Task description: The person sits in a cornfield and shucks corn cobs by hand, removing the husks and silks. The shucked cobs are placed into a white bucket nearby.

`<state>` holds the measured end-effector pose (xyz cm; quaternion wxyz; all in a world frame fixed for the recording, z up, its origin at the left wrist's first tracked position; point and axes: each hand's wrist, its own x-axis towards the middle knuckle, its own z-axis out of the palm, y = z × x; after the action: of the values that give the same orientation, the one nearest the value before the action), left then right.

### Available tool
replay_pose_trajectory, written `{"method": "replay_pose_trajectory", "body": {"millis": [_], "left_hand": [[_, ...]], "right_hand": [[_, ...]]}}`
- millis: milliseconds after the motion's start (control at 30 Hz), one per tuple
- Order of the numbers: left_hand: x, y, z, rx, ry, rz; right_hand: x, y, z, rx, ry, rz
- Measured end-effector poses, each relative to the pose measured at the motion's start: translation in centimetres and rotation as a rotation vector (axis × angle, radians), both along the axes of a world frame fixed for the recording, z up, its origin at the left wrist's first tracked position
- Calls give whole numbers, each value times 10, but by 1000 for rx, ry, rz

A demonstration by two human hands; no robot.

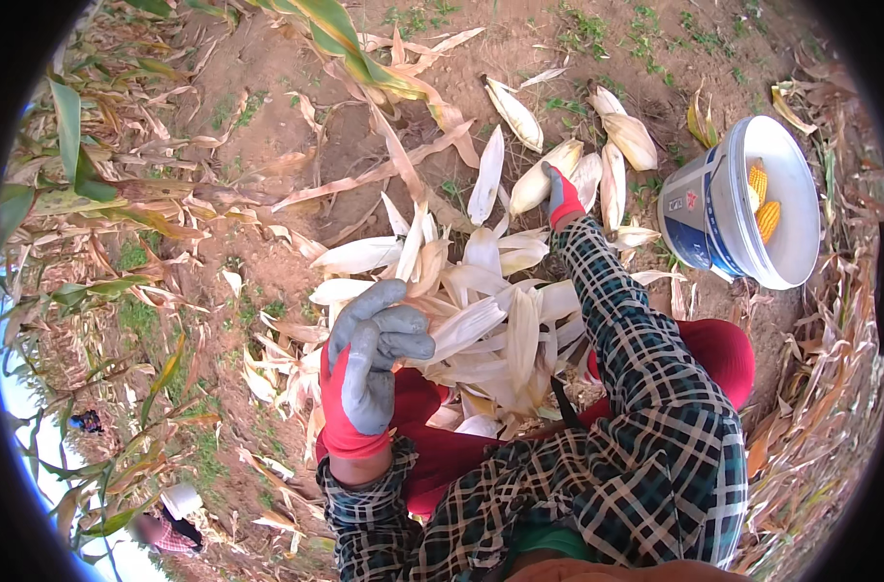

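Note:
Both my hands wear red work gloves with grey coated palms and fingers. My left hand (pixel 373 356) is raised over the left side of a heap of pale dry corn husks (pixel 478 320), fingers loosely curled with nothing in them. My right hand (pixel 564 195) reaches forward and touches the side of a husk-covered corn ear (pixel 543 178); its fingers are partly hidden, so its grip is unclear. More unhusked ears, one of them (pixel 513 113) further forward, lie around it on the soil. Husked yellow cobs (pixel 767 220) sit inside a white and blue plastic bucket (pixel 783 273) at the right.
Dry corn stalks and leaves (pixel 194 193) cover the ground at the left, with a long green and brown leaf (pixel 340 44) at the top. Two other people, one in a red checked top (pixel 176 537), are far off at the lower left. Stalks also lie along the right edge.

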<state>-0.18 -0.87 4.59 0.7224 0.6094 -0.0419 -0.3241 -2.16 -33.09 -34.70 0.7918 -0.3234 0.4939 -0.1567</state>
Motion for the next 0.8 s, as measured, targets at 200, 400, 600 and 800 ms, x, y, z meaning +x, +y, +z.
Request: {"method": "replay_pose_trajectory", "body": {"millis": [200, 400, 600, 800], "left_hand": [[2, -13, -13, 12, -3, -73], [6, -31, -49, -7, -153, -62], [-9, -43, -22, -239, 69, -234], [2, -38, -23, -337, 47, -228]], "right_hand": [[-15, 70, 95, 421, -625, 10], [-16, 93, 216, 379, -912, 363], [-28, 102, 356, -81, -1051, 584], [-13, 108, 402, -468, -748, 829]]}}
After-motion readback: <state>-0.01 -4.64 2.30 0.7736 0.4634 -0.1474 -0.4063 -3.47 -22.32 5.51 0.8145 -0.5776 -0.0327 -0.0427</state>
